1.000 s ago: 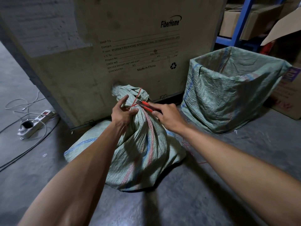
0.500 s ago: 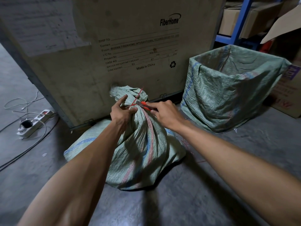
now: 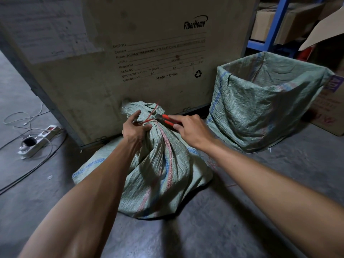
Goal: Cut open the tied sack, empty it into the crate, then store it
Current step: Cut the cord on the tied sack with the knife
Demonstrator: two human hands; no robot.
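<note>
A green woven sack (image 3: 163, 164) stands on the concrete floor, its neck bunched and bound with a red string (image 3: 150, 117). My left hand (image 3: 135, 130) grips the neck just under the tie. My right hand (image 3: 191, 130) holds a red utility knife (image 3: 166, 120), its tip touching the string from the right. To the right stands a crate lined with an open green sack (image 3: 260, 112); what lies inside it is hidden.
A big plywood shipping box (image 3: 130, 43) rises right behind the sack. A white power strip (image 3: 37, 140) with cables lies on the floor at left. Blue shelving (image 3: 275, 25) with cartons is at back right, and a cardboard box (image 3: 329, 107) stands beside the crate.
The knife tip has shifted a little along the string at the sack's neck. My left hand keeps its grip there. The sack stays tied.
</note>
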